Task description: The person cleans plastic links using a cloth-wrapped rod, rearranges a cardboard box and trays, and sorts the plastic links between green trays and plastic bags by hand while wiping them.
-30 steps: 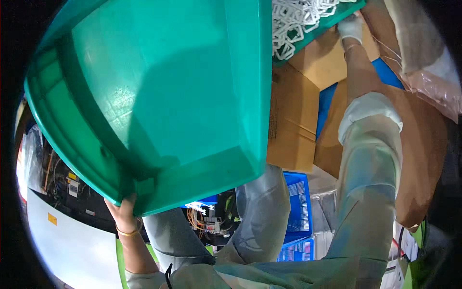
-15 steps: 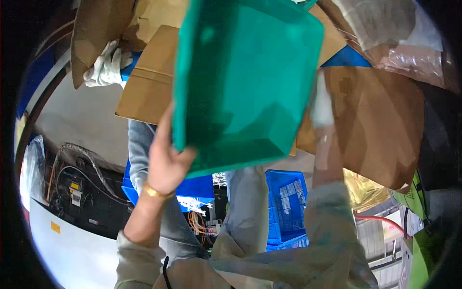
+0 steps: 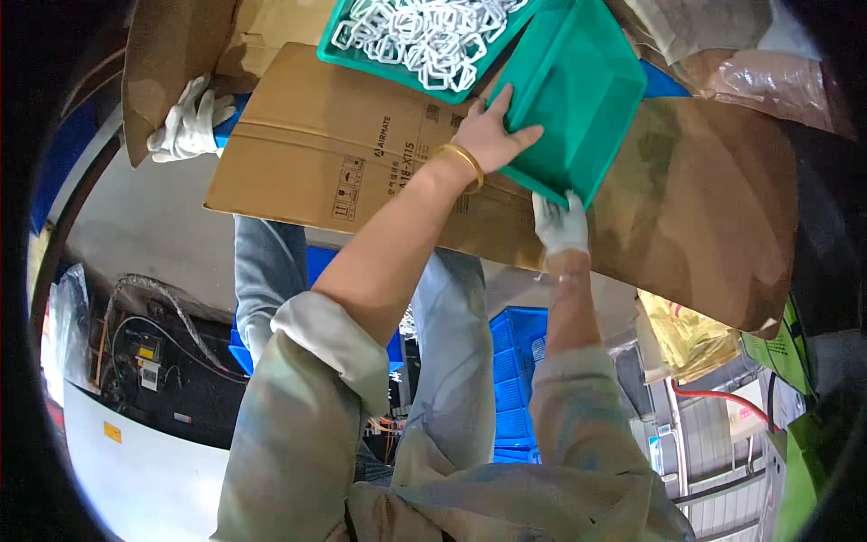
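Note:
A green plastic tray [image 3: 587, 99] with nothing in it sits tilted over the cardboard at the upper right of centre. My left hand [image 3: 492, 140], bare with a gold bangle at the wrist, straddles the tray's left rim, its thumb over the inside and its fingers along the outer wall. My right hand [image 3: 562, 224], in a white glove, grips the tray's near corner from below. Directly left of it a second green tray [image 3: 357, 61] holds a heap of white angular plastic rings [image 3: 424, 36].
Flattened brown cardboard [image 3: 298, 135] spreads beneath the trays. Another person's white-gloved hand [image 3: 190, 126] rests at a cardboard flap on the left. Blue crates [image 3: 515, 379] stand below beside my legs. Clear plastic wrap [image 3: 777, 113] lies far right, and a yellow bag [image 3: 686, 339] sits below it.
The empty tray has moved away from me and to the right, uncovering the tray of white rings. My left arm has reached forward and right with it; my right hand now shows at its corner.

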Demonstrator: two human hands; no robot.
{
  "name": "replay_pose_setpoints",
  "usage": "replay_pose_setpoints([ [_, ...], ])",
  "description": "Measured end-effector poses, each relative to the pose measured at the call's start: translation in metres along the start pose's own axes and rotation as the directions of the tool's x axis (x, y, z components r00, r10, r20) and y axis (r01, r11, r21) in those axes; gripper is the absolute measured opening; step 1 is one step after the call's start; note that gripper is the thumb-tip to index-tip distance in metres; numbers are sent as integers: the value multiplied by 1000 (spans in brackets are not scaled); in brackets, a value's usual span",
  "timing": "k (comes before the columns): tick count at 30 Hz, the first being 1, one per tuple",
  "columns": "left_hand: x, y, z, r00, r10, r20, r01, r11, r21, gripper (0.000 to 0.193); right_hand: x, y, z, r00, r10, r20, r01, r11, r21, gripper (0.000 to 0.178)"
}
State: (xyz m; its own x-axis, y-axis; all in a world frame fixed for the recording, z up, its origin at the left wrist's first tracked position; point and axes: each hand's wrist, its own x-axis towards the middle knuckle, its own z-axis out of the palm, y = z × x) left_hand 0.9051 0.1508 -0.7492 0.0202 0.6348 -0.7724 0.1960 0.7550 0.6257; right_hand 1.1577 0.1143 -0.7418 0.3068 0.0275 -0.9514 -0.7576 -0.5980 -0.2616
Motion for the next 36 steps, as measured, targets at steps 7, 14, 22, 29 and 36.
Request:
replay_pose_setpoints([
  [7, 27, -79, -26, 837, -517, 180, 413, 379, -828, 54, 78, 5, 39, 999, -52, 8, 53, 998, -47, 41],
  [14, 71, -130, -77, 870, -484, 94, 208, 189, -960, 53, 125, 15, 62, 990, 126, 68, -113, 979, -172, 40],
  [22, 35, -103, -71, 908, -379, 178, 310, 321, -895, 52, 88, 2, 72, 925, 379, 16, -363, 898, -249, 52],
  [29, -37, -110, -20, 935, -341, 101, 348, 818, -458, 47, -11, 20, 67, 430, 605, 670, -242, -638, 731, 47],
  [36, -122, -70, -61, 917, -352, 185, 352, 499, -792, 54, -52, 32, 59, 392, 508, 767, -96, -807, 583, 45],
])
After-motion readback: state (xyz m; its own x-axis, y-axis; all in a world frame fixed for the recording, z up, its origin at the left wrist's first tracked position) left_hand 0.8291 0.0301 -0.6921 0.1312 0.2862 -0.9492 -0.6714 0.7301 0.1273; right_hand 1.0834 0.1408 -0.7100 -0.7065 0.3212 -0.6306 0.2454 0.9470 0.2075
